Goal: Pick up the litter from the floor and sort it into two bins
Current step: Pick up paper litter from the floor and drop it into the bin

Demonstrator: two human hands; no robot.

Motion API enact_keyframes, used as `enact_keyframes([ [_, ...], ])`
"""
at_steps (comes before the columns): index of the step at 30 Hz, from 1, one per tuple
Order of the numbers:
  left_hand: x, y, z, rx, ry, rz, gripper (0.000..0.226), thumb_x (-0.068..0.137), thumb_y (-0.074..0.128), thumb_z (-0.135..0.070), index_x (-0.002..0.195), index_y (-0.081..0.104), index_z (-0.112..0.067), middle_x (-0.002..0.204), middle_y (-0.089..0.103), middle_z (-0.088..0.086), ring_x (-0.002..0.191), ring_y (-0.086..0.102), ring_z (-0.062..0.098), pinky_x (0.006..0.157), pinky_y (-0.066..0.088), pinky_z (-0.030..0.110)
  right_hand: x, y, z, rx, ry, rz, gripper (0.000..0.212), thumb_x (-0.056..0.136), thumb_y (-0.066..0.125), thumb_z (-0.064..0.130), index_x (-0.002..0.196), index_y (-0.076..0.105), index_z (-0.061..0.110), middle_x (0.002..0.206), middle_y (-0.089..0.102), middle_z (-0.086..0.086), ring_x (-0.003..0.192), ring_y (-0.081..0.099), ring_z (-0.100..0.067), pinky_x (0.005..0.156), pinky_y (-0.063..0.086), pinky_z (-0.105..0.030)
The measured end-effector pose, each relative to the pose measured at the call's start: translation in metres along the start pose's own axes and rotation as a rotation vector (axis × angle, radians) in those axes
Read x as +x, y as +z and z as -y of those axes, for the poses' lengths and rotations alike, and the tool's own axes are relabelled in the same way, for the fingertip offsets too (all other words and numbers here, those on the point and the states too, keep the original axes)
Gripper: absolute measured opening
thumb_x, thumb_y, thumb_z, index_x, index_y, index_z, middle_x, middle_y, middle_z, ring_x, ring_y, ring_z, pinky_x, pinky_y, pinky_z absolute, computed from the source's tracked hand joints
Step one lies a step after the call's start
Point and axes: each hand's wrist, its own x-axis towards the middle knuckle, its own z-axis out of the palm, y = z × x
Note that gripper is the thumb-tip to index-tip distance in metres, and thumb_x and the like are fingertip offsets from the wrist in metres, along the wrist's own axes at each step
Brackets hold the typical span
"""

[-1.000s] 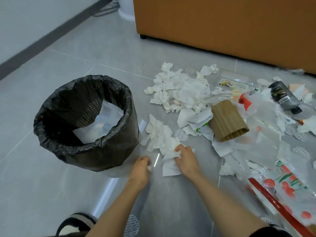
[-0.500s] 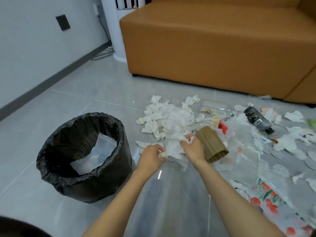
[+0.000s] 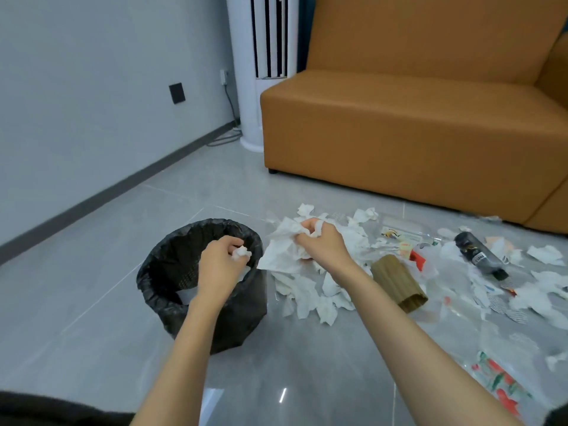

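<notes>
Tissue wad, small and white, sits pinched in the curled fingertips of the left hand, directly above the opening of the black-lined bin. The right hand clutches a larger crumpled tissue sheet, which hangs just beside the bin's rim, above the tissue pile on the floor.

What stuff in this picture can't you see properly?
Head view only:
- Inside the black-lined bin: the left hand, holding a tissue wad, and its forearm cover most contents.
- Litter under the right hand and its tissue sheet: hidden by them.
- Black bottle: label too small and blurred to read.
- Dark shape, bottom left: cut off by the edge.
- Second bin: nowhere in view.
</notes>
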Motion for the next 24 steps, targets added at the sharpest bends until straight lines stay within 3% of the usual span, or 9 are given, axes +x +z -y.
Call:
enact_keyframes([
  [2, -0.004, -0.014, 0.014, 0.017, -0.023, -0.035, 0.030, 0.085, 0.065, -0.016, 0.115, 0.063, -0.013, 0.105, 0.064, 0.006, 0.089, 0.057, 0.018, 0.077, 0.044, 0.025, -0.001, 0.018, 0.011, -0.012, -0.012, 0.043, 0.008, 0.084, 0.054, 0.013, 0.087, 0.061, 0.015, 0.085, 0.064, -0.007, 0.081, 0.061, -0.020, 0.067, 0.055, -0.032],
  [7, -0.011, -0.035, 0.038, 0.073, -0.121, -0.014, 0.052, 0.083, 0.066, -0.002, 0.132, 0.051, -0.012, 0.128, 0.056, 0.011, 0.112, 0.056, 0.026, 0.091, 0.046, 0.031, 0.000, 0.056, 0.029, 0.014, -0.017, 0.125, 0.010, 0.086, 0.056, 0.017, 0.091, 0.065, 0.015, 0.089, 0.065, -0.005, 0.085, 0.063, -0.019, 0.073, 0.054, -0.031],
  [9, -0.013, -0.038, 0.046, 0.099, -0.145, 0.025, 0.050, 0.084, 0.060, 0.003, 0.130, 0.051, -0.011, 0.125, 0.057, 0.012, 0.109, 0.057, 0.027, 0.081, 0.046, 0.030, 0.003, 0.071, 0.037, 0.015, -0.020, 0.162, 0.015, 0.087, 0.055, 0.017, 0.092, 0.064, 0.005, 0.085, 0.062, -0.007, 0.081, 0.061, -0.020, 0.071, 0.052, -0.032],
  [12, -0.016, -0.041, 0.054, 0.120, -0.185, 0.011, 0.042, 0.084, 0.054, 0.004, 0.125, 0.053, -0.007, 0.115, 0.061, 0.012, 0.099, 0.059, 0.028, 0.071, 0.041, 0.027, 0.007, 0.091, 0.048, 0.085, -0.008, 0.243, 0.012, 0.089, 0.058, 0.017, 0.100, 0.058, 0.014, 0.099, 0.063, -0.004, 0.091, 0.061, -0.019, 0.078, 0.052, -0.032],
  [15, -0.014, -0.043, 0.063, 0.094, -0.217, -0.019, 0.049, 0.083, 0.059, -0.002, 0.131, 0.049, -0.008, 0.118, 0.061, 0.011, 0.105, 0.058, 0.028, 0.081, 0.049, 0.034, 0.012, 0.103, 0.045, -0.036, -0.015, 0.334, 0.064, 0.085, 0.068, 0.019, 0.140, 0.036, 0.020, 0.139, 0.044, -0.003, 0.123, 0.048, -0.021, 0.097, 0.045, -0.033],
  [18, -0.014, -0.047, 0.067, 0.116, -0.306, -0.019, 0.073, 0.084, 0.064, -0.009, 0.146, 0.025, -0.007, 0.141, 0.044, 0.013, 0.127, 0.046, 0.029, 0.099, 0.041, 0.036, 0.016, 0.107, 0.032, -0.090, -0.011, 0.385, 0.095, 0.079, 0.073, 0.013, 0.151, 0.012, 0.023, 0.156, 0.017, 0.001, 0.142, 0.022, -0.022, 0.108, 0.035, -0.036],
  [21, -0.013, -0.049, 0.066, 0.132, -0.317, -0.052, 0.071, 0.086, 0.052, 0.002, 0.148, 0.019, -0.004, 0.146, 0.035, 0.016, 0.132, 0.039, 0.031, 0.101, 0.038, 0.037, 0.021, 0.103, 0.016, -0.016, -0.013, 0.313, 0.082, 0.083, 0.066, 0.003, 0.150, 0.022, 0.021, 0.155, 0.023, 0.001, 0.140, 0.029, -0.021, 0.099, 0.042, -0.031],
  [24, -0.009, -0.041, 0.064, 0.074, -0.198, -0.096, 0.055, 0.091, 0.045, -0.002, 0.144, 0.033, -0.009, 0.144, 0.040, 0.013, 0.130, 0.042, 0.029, 0.101, 0.038, 0.036, 0.024, 0.094, -0.001, 0.016, -0.007, 0.110, 0.053, 0.088, 0.053, 0.000, 0.138, 0.042, 0.016, 0.144, 0.041, -0.001, 0.129, 0.043, -0.019, 0.096, 0.042, -0.028],
])
